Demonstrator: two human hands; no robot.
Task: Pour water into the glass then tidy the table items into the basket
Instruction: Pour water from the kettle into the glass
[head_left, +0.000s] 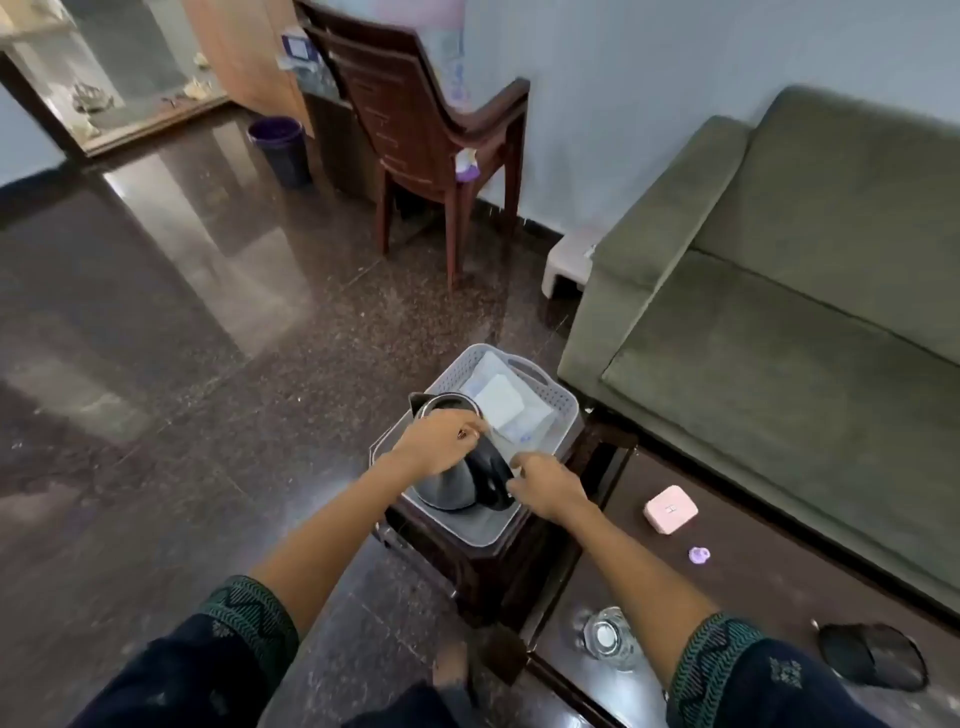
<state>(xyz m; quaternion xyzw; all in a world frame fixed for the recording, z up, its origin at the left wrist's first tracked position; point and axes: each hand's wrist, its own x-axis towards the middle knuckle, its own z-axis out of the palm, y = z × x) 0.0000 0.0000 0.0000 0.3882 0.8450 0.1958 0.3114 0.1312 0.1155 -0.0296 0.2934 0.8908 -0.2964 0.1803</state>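
Observation:
A black kettle (457, 480) lies tilted inside the grey basket (563, 402), which stands on a small dark stool. My left hand (436, 439) rests over the kettle's upper body near its open rim, fingers curled on it. My right hand (548, 488) grips the kettle's black handle. White packets (506, 402) lie in the basket's far half. A clear glass (608, 636) stands on the dark table (727, 587) near my right forearm.
On the table lie a pink box (671, 509), a small purple piece (698, 555) and a black round lid (872, 657). A green sofa (779, 291) runs along the right. A brown chair (415, 130) and a dark bin (280, 150) stand farther back on the floor.

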